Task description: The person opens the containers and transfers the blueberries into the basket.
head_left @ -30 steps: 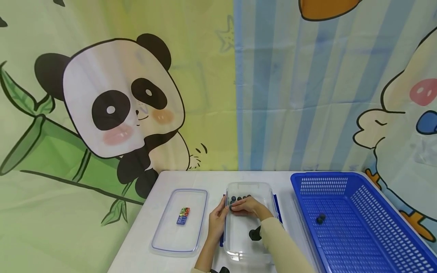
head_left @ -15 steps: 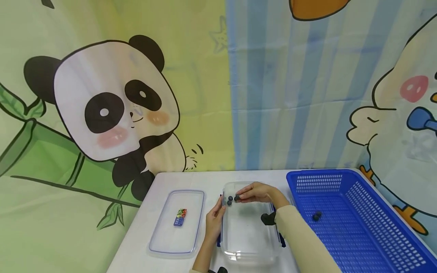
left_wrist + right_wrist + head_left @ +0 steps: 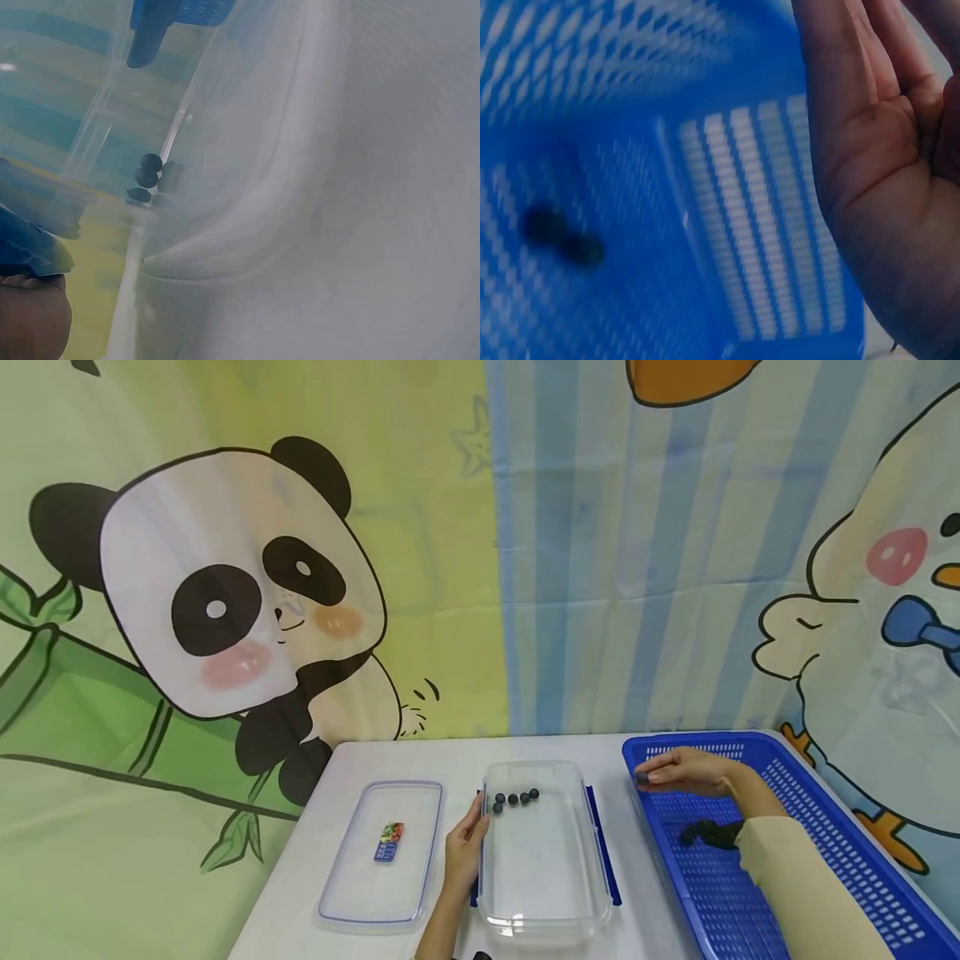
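A clear plastic food container [image 3: 551, 868] with blue side latches stands on the white table, and my left hand [image 3: 463, 853] grips its left side. Several small dark round fruits, like blueberries [image 3: 513, 799], lie in its far left part; some show through the wall in the left wrist view [image 3: 147, 177]. My right hand [image 3: 688, 771] is over the left rim of a blue basket [image 3: 757, 910], with a blueberry [image 3: 641, 778] pinched at its fingertips. Two dark blueberries [image 3: 562, 236] lie on the basket floor in the right wrist view. That view does not show the right fingertips.
A clear lid [image 3: 352, 893] with a coloured label lies flat on the table, left of the container. The basket takes up the right side. Behind the table hangs a printed curtain [image 3: 600, 568] with cartoon animals.
My right hand has left the inside of the container and moved right to the basket, a blueberry at its fingertips. My left hand keeps its grip on the container.
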Available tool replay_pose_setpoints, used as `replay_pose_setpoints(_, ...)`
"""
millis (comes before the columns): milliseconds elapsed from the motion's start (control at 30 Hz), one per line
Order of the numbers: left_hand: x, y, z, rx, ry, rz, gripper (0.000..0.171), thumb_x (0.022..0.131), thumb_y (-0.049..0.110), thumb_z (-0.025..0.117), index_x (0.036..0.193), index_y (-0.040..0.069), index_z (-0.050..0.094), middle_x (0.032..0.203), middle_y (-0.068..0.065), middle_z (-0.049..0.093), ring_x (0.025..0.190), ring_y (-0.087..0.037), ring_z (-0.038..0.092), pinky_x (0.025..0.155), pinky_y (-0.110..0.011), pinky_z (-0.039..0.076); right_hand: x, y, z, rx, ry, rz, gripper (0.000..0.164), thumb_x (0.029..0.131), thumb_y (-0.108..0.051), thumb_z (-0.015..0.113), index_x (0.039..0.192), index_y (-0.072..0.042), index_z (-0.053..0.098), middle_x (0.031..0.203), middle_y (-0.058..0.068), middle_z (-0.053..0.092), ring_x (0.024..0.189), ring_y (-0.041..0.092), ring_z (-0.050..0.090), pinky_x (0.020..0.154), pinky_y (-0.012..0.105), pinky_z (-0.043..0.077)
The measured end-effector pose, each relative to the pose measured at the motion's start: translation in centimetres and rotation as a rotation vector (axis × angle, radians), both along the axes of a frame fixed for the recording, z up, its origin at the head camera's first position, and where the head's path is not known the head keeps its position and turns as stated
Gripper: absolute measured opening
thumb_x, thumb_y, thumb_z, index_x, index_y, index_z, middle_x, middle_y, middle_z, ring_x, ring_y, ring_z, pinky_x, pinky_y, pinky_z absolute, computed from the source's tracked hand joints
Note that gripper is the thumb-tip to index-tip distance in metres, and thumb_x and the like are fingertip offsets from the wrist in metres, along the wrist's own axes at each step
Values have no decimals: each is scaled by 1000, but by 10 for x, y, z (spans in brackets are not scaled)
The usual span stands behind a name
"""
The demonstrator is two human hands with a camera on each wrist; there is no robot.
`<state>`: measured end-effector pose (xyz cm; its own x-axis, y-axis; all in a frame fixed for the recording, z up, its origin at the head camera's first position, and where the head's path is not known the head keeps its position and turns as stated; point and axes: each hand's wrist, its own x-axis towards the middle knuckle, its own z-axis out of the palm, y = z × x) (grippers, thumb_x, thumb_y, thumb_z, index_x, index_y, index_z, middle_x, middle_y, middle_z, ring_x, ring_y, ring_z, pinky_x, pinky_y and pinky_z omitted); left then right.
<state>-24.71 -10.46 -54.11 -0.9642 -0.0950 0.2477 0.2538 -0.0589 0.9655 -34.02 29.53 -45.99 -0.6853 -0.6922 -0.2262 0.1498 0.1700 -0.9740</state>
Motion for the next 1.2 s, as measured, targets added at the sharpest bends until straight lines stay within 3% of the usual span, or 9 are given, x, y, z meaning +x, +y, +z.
replay_pose_setpoints(167,0,-2,1,-11,34,22,41,91,2,55,129,-9,45,135,-19,43,128,-31,34,98,-13,33,18,56,-23,20,6,-48,33,95,-3,47,126,10,50,123,16,57,108,18,58,96,33,45)
replay_pose_setpoints(400,1,-3,4,-6,7,28,40,91,0,54,129,-8,46,135,-16,43,129,-28,34,99,-14,32,41,101,-57,-123,-137,-16,34,98,2,37,126,-1,56,122,2,58,110,13,56,97,30,44)
replay_pose_setpoints(600,-1,-4,7,6,-5,19,40,92,1,53,130,-8,45,136,-15,42,130,-25,33,102,-16,30,48,112,-69,-245,-271,-10,40,98,6,28,125,-3,57,123,6,58,113,19,55,101,37,39)
replay_pose_setpoints(933,-2,-1,4,26,-15,9,40,91,-1,53,130,-8,45,136,-14,43,130,-25,33,100,-14,31,63,124,-85,-282,-440,-69,42,99,5,27,119,-4,62,122,12,58,115,25,53,104,39,33)
replay_pose_setpoints(1200,-2,1,0,30,-20,-8,40,91,-2,52,130,-9,43,137,-17,41,130,-28,32,101,-16,31,70,130,-94,-317,-449,-24,43,99,4,24,123,-3,59,126,12,56,118,25,51,106,39,31)
